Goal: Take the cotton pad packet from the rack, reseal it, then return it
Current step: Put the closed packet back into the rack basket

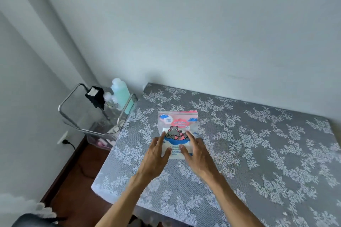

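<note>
Pressing: we have both hands spread flat on the near half of the packet (177, 129), which lies on the table (258, 153) — out of the rack (96, 114), not yet back in it.
Left hand (156, 155): fingers open and splayed, palm down on the packet's left near part; it grips nothing.
Right hand (195, 153): the same, fingers loose and extended over the right near part, nothing pinched.
Packet: flat, print up, its long axis running away from us, the pink seal strip at the far end, beyond our fingertips.
Seal: we cannot tell whether it is closed; the strip looks slightly uneven at its right end.
Relation that matters: the seal lies straight ahead of both hands, crosswise to our reach — we judge either hand can slide forward to it, and they sit about equally near.
Rack: to the left of the table's far corner, holding a green bottle (120, 92) and a black box (95, 96); our left hand is the nearer one for the return.
Stage: resealing, by our reading.
</note>
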Action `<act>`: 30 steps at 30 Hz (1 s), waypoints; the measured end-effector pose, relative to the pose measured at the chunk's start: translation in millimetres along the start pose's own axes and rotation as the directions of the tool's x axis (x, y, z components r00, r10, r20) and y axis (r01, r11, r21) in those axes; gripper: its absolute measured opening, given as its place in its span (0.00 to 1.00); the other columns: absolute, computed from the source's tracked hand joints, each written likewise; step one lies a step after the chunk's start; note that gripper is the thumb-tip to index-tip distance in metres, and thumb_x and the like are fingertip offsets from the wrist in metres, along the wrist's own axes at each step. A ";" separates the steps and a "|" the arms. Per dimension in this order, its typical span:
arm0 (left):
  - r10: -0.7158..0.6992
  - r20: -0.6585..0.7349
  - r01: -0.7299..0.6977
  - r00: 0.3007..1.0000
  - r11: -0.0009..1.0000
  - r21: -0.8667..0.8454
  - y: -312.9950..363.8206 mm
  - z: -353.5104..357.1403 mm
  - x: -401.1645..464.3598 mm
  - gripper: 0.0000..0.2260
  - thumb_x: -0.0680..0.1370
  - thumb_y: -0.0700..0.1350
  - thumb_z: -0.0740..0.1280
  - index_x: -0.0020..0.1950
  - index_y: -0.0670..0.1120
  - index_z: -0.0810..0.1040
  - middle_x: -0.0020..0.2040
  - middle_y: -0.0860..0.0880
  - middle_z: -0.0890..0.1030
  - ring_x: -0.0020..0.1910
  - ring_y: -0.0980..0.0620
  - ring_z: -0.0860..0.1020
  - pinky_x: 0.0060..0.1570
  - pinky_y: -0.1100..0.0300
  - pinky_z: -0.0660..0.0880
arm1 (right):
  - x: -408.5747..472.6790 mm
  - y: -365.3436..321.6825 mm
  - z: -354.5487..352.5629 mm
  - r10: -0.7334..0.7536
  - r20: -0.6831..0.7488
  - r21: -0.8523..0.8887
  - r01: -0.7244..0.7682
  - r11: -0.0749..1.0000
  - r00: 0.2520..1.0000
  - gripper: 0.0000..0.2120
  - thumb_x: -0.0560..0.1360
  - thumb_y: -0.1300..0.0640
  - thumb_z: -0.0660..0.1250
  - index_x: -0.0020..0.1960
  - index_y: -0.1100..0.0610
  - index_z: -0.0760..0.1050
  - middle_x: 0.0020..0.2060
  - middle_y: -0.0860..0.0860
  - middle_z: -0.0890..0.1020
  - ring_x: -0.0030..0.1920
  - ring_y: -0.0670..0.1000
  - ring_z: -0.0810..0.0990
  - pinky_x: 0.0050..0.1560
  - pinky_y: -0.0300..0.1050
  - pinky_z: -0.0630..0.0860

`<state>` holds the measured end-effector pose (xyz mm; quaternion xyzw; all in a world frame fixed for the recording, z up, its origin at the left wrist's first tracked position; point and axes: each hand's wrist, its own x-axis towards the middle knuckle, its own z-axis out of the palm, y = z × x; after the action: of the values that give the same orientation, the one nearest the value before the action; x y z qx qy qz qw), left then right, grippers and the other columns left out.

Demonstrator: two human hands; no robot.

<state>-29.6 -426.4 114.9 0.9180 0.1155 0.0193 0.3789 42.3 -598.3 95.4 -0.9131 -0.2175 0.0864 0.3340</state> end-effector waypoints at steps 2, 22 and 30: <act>-0.003 -0.033 0.003 0.999 1.000 0.003 -14.2 -25.1 8.5 0.29 0.81 0.52 0.60 0.79 0.52 0.52 0.66 0.47 0.69 0.55 0.54 0.72 0.52 0.57 0.76 | 18.6 -23.8 8.7 -0.025 0.003 0.015 0.025 1.000 1.000 0.29 0.76 0.32 0.52 0.74 0.32 0.47 0.57 0.52 0.71 0.42 0.45 0.78 0.34 0.38 0.78; -0.123 0.116 0.110 0.986 0.988 0.107 -266.1 -278.8 98.1 0.28 0.82 0.50 0.61 0.79 0.55 0.51 0.74 0.45 0.66 0.71 0.45 0.68 0.70 0.47 0.66 | 184.0 -268.4 216.4 0.059 0.185 0.161 -0.089 0.983 0.981 0.27 0.80 0.46 0.59 0.77 0.46 0.55 0.69 0.58 0.67 0.66 0.56 0.71 0.64 0.47 0.71; -0.187 0.248 0.169 0.951 0.981 0.091 -344.7 -252.5 157.7 0.28 0.82 0.46 0.61 0.79 0.52 0.53 0.75 0.44 0.64 0.73 0.44 0.66 0.71 0.49 0.65 | 236.2 -253.0 284.7 0.236 0.261 0.088 -0.266 0.960 0.936 0.28 0.79 0.48 0.61 0.77 0.48 0.56 0.68 0.59 0.67 0.64 0.57 0.74 0.61 0.46 0.70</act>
<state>24.7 20.4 45.1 0.9111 0.1488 -0.1373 0.3589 80.5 -155.2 39.3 -0.8934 -0.1334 0.2546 0.3454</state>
